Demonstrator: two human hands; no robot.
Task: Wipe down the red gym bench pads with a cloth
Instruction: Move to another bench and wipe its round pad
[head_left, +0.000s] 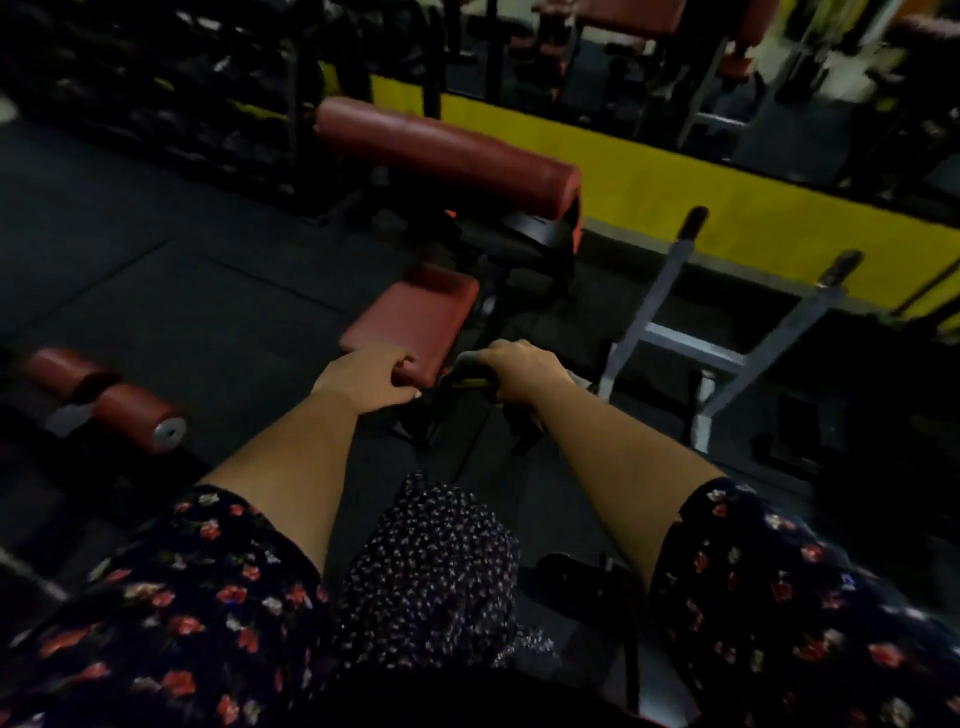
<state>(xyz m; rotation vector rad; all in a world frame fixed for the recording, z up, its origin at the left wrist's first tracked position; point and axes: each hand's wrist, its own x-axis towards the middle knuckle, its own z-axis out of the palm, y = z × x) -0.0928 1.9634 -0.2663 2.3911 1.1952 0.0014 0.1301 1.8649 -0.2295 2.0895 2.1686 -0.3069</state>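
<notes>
Fingers (401, 359) of your left grip (363, 376) curl over the red seat pad (415, 312) corner; beside it, your right grip (519, 371) clamps a cloth (470, 383).

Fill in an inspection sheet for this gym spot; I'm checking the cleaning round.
Surface: dark rubber floor, dimly lit.
Job's things: red seat pad; red arm pad behind it; cloth, dark and blurred, bunched in the right hand.
Clutter: red rollers at left; grey frame at right.
Hands: left hand grips the seat pad's near corner; right hand grips the cloth just right of the pad.
Cables: nothing seen.
Surroundings: rack of weights far left; yellow wall band; more red benches behind.
</notes>
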